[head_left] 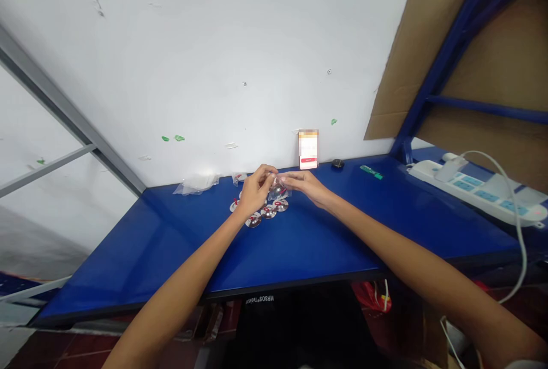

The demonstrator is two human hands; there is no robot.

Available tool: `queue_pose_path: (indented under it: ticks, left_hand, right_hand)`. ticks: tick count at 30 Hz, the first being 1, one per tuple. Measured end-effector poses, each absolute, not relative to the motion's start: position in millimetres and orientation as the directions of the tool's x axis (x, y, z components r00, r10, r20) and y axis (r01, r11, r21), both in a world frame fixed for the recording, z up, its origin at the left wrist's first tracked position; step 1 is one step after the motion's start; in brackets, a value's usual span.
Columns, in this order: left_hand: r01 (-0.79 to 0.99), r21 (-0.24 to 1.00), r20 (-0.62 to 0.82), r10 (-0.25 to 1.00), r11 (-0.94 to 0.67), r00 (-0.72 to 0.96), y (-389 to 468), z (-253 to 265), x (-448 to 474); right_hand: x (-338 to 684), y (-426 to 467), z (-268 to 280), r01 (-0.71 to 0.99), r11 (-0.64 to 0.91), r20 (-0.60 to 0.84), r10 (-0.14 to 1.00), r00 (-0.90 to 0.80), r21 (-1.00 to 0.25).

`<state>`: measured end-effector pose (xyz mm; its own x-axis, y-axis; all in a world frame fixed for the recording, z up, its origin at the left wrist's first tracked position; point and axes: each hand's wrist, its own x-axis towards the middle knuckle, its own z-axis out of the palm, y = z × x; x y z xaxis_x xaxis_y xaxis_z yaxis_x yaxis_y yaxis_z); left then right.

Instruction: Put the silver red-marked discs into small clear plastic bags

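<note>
Both hands meet above the far middle of the blue table, holding a small clear plastic bag (280, 191) with a shiny round metal disc inside. My left hand (256, 187) pinches the bag's top edge from the left. From the right, my right hand (303, 182) has its fingers closed on the same edge. Below and around the hands lie several round silvery discs (269, 213) with red parts on them. My left hand hides some of these discs. Just behind it rests another small clear bag (238, 178) with something red and silvery in it.
Clear plastic bags (197, 183) lie at the back left. A phone (308, 149) leans on the wall, beside a small black object (338, 163) and a green object (371, 171). A white power strip (479, 192) with a cable occupies the right end of the blue table (171, 260).
</note>
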<state>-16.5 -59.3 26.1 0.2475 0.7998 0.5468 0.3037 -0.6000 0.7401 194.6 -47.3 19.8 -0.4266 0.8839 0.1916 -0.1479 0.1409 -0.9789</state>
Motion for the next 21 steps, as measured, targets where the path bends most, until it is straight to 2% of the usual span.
queue_pose_path:
  ticks: [6, 10, 14, 18, 21]
  left_hand:
    - [0.377, 0.705, 0.547, 0.799, -0.601, 0.25, -58.1, 26.5, -19.0]
    - [0.507, 0.513, 0.607, 0.71, -0.693, 0.357, -60.3, 36.6, -24.2]
    - [0.539, 0.366, 0.622, 0.63, -0.759, 0.465, -62.2, 43.7, -27.6]
    - [0.552, 0.316, 0.59, 0.616, -0.771, 0.522, -61.0, 44.3, -31.0]
    - [0.558, 0.325, 0.566, 0.63, -0.763, 0.532, -60.6, 45.5, -33.5]
  right_hand:
    - [194.5, -43.2, 14.3, -0.106, 0.127, 0.159, 0.904, -0.398, -0.986]
    - [195.6, -43.0, 13.8, -0.143, 0.136, 0.184, 0.894, -0.409, -0.98]
    - [196.5, -43.1, 13.8, -0.165, 0.106, 0.167, 0.893, -0.418, -0.981]
    - [197.1, -40.7, 11.1, -0.193, 0.072, 0.149, 0.896, -0.419, -0.979]
    - [198.2, -40.3, 11.1, -0.199, 0.068, 0.152, 0.882, -0.446, -0.978]
